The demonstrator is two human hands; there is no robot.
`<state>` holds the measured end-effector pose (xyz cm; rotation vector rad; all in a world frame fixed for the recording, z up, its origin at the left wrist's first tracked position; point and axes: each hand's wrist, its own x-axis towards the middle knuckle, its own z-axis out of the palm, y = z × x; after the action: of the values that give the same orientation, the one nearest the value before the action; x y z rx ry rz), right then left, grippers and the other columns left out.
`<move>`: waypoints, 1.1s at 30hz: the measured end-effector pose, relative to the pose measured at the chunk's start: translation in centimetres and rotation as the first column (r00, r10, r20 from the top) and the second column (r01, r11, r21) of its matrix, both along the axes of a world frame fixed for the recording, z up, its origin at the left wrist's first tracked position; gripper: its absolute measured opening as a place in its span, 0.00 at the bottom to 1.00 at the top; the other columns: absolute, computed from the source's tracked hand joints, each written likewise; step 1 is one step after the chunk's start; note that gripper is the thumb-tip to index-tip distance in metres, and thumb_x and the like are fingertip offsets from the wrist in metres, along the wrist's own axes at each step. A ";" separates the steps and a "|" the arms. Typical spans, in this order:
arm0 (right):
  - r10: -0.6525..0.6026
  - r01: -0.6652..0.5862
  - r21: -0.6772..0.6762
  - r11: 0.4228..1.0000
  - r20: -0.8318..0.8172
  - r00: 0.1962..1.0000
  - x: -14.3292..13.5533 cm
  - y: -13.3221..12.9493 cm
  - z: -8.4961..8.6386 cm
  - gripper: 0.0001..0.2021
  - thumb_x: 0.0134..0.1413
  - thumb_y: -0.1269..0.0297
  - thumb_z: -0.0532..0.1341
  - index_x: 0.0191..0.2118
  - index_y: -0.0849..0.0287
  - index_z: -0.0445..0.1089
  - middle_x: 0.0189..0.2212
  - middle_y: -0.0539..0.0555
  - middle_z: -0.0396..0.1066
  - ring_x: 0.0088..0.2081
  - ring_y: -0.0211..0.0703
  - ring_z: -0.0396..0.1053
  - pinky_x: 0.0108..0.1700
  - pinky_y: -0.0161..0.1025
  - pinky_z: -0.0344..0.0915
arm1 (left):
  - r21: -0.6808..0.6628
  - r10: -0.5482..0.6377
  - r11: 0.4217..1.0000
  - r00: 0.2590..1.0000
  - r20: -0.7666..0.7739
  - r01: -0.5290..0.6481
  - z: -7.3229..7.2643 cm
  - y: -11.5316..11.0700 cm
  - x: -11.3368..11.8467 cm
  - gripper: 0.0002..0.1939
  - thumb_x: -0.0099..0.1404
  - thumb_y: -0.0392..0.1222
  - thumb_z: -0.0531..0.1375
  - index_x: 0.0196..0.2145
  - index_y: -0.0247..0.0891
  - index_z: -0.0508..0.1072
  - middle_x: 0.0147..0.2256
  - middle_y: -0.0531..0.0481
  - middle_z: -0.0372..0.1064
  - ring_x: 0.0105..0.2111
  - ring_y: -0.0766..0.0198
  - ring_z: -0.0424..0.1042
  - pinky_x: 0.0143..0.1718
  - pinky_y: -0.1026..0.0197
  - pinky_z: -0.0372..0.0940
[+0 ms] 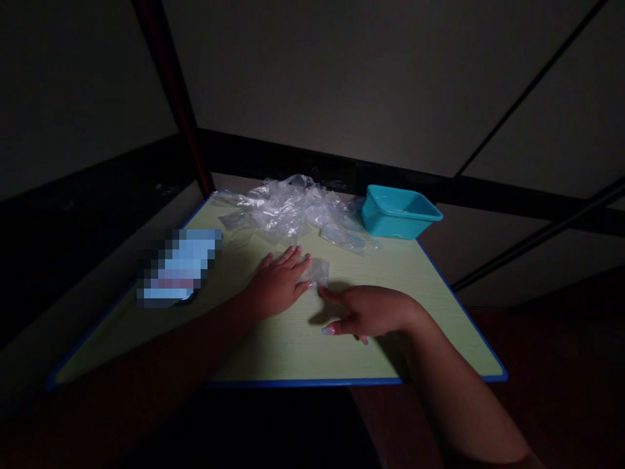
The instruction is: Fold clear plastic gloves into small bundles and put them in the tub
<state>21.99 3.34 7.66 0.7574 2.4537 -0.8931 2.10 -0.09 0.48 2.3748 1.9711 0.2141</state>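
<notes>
A small clear plastic bag (320, 268) lies flat on the light yellow-green table. My left hand (277, 285) rests palm down over its left part, fingers spread. At the bag's lower right corner is the outstretched index finger of my right hand (374, 311); its thumb points left and the other fingers curl beneath, partly hidden. I see nothing held in it. Just beyond the hands spreads a loose heap of crumpled clear plastic bags (293, 208).
A turquoise plastic bin (395, 225) stands at the table's far right corner. On the left lies a phone (183, 267) with a blurred-out lit screen. The table (293, 348) has a blue edge, and dark panelled walls rise behind it.
</notes>
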 end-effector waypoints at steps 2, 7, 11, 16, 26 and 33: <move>-0.005 0.005 0.006 1.000 0.009 1.000 0.0 0.0 0.0 0.43 0.56 0.46 0.56 0.67 0.71 0.39 0.17 0.49 0.69 0.21 0.42 0.69 0.29 0.36 0.60 | -0.007 0.001 1.000 1.000 -0.001 -0.001 0.0 0.0 0.0 0.29 0.68 0.51 0.48 0.64 0.41 0.51 0.65 0.43 0.42 0.65 0.54 0.41 0.59 0.40 0.47; -0.016 0.016 0.009 1.000 0.018 1.000 0.1 0.1 0.0 0.42 0.56 0.45 0.55 0.66 0.73 0.45 0.17 0.51 0.70 0.21 0.42 0.69 0.28 0.36 0.60 | -0.016 -0.005 1.000 1.000 0.007 0.005 -0.1 0.1 0.0 0.28 0.69 0.50 0.48 0.64 0.42 0.51 0.65 0.43 0.43 0.65 0.55 0.42 0.59 0.40 0.47; -0.034 0.034 -0.002 0.999 0.011 0.999 0.3 0.1 0.0 0.41 0.56 0.45 0.55 0.65 0.73 0.47 0.16 0.50 0.70 0.19 0.40 0.67 0.26 0.35 0.59 | -0.033 -0.007 0.999 1.000 0.003 0.007 -0.1 0.1 -0.1 0.27 0.69 0.50 0.48 0.63 0.43 0.52 0.65 0.43 0.43 0.65 0.56 0.43 0.59 0.40 0.48; -0.083 0.099 0.043 0.994 -0.269 0.959 0.2 0.4 0.0 0.25 0.59 0.51 0.54 0.56 0.64 0.64 0.23 0.52 0.73 0.23 0.38 0.69 0.28 0.34 0.62 | -0.034 -0.008 0.999 1.000 0.007 0.008 -0.1 0.0 -0.1 0.27 0.69 0.50 0.48 0.63 0.43 0.53 0.65 0.42 0.43 0.65 0.55 0.43 0.59 0.40 0.48; -0.139 0.239 0.516 0.822 -0.225 0.964 -2.1 1.0 -4.5 0.37 0.60 0.53 0.50 0.67 0.70 0.37 0.67 0.66 0.31 0.67 0.53 0.34 0.63 0.54 0.43 | -0.017 0.010 1.000 1.000 0.000 -0.010 -0.3 0.0 0.0 0.28 0.69 0.51 0.47 0.63 0.42 0.52 0.65 0.43 0.44 0.65 0.55 0.43 0.60 0.40 0.47; -0.048 0.068 0.450 0.890 -0.054 0.997 -2.3 0.4 -4.3 0.40 0.61 0.47 0.46 0.67 0.73 0.32 0.66 0.65 0.25 0.67 0.50 0.24 0.64 0.55 0.31 | -0.018 0.005 1.000 1.000 0.022 -0.005 -0.4 0.1 -0.3 0.30 0.68 0.51 0.47 0.64 0.38 0.50 0.65 0.43 0.43 0.65 0.55 0.44 0.61 0.41 0.45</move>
<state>19.74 3.78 3.35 0.9776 2.7243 -0.3493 1.81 -0.01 0.03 2.3463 1.9608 0.2208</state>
